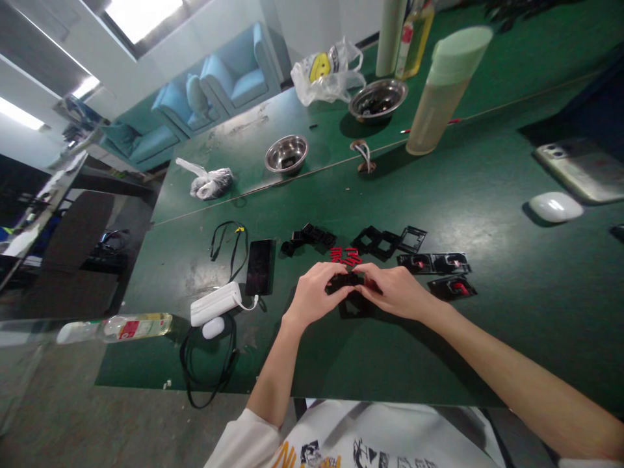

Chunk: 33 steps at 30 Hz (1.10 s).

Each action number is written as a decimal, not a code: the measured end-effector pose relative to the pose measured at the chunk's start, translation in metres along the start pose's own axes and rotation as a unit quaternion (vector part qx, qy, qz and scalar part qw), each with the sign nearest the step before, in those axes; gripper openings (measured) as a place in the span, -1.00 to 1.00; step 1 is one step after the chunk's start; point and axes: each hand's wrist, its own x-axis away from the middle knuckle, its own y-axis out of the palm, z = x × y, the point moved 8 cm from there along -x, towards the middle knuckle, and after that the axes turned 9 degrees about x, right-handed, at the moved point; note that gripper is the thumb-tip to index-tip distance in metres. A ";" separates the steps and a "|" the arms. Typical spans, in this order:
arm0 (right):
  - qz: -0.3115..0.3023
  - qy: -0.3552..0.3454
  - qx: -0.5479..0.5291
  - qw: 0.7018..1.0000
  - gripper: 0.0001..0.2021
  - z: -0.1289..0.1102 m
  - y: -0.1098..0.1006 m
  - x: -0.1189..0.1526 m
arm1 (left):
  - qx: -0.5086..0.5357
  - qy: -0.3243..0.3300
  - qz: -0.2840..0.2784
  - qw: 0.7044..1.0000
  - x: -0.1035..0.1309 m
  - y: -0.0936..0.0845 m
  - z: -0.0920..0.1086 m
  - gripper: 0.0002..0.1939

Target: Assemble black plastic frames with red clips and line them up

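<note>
Between my left hand (316,291) and my right hand (387,289) is a small black plastic part (345,281), gripped from both sides by fingers and thumbs. Its details are partly covered by my fingers. Under and just in front of it on the table lies a flat black piece (355,307). Small red pieces (346,255) are scattered right beyond my fingertips. Several black square frames (385,244) lie behind my right hand. Farther left sits a group of small black blocks (312,235). Black parts with red bits inside (451,263) rest to the right.
A phone (260,266), a white power bank (216,303) and cables lie left. Two metal bowls (286,155), a plastic bag (326,71) and a tall bottle (446,91) stand across the green table (302,351). A drink bottle (136,327) lies at the left edge.
</note>
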 end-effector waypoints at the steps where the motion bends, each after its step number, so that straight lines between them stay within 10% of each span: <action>1: 0.000 0.000 -0.002 1.000 -0.73 0.000 0.000 0.000 | -0.005 0.000 -0.001 1.000 0.000 0.000 -0.001 -0.81; 33: 0.001 0.005 -0.014 1.000 -0.64 -0.003 -0.004 -0.002 | -0.069 -0.024 -0.026 0.997 -0.003 0.007 -0.008 -0.87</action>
